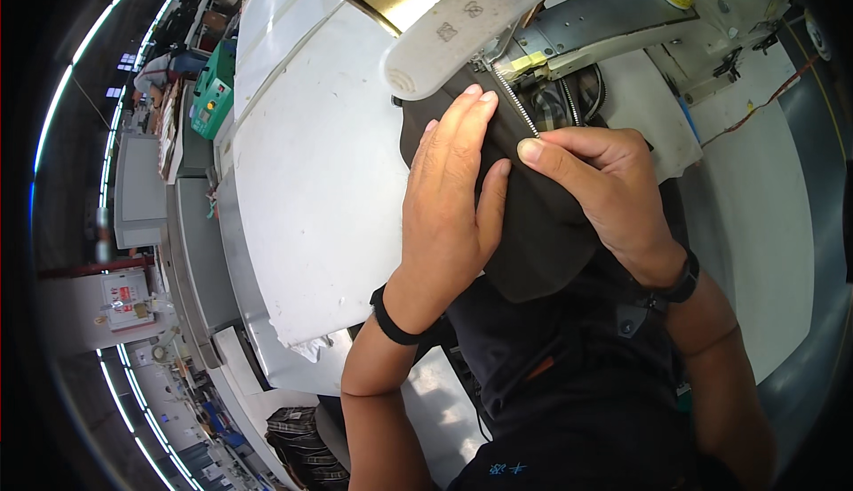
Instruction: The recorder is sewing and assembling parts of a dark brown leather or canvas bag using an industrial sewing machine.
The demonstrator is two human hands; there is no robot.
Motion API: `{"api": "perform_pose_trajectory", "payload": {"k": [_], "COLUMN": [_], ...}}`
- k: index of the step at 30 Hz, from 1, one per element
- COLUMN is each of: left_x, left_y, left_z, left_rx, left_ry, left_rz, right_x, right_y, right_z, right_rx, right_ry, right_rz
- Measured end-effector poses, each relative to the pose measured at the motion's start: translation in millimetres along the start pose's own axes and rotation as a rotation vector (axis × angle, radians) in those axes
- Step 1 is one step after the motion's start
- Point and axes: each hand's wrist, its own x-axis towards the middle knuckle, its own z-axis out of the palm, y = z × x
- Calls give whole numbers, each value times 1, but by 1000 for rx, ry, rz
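Note:
A dark fabric piece (542, 242) lies under the head of a sewing machine (604, 33) and hangs over the near table edge. My left hand (449, 184) rests flat on the fabric, its fingers stretched out toward the machine and the thumb apart. Between thumb and forefinger, my right hand (609, 189) pinches a metal-toothed zipper (517, 104) at the fabric's edge. The zipper runs from the pinch up to the machine's foot area, where the needle cannot be made out. Beside it lies a patterned fabric part with another zipper (569, 100).
A white worktable (311, 171) spreads to the left, and a pale board (755, 224) lies at the right. The machine's long white cover (466, 24) juts out above the fabric. Farther left are a green box (213, 91) and grey cabinets (191, 242). Checked cloth (306, 447) hangs at lower left.

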Motion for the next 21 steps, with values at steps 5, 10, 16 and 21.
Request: {"api": "perform_pose_trajectory", "payload": {"k": [5,10,16,21], "left_x": [1,3,6,4], "left_y": [1,1,2,7], "left_z": [-1,-3,-6,-6], "left_rx": [20,11,-41,-127], "left_ry": [-12,-13,-6,12], "left_rz": [26,16,-13,-47], "right_x": [1,3,15,20], "right_y": [-1,-4,-3,-1], "right_z": [-1,1,4,5], "right_rx": [42,69,115,77], "right_ry": [0,-11,1,-5], "right_rz": [30,67,58,13]}}
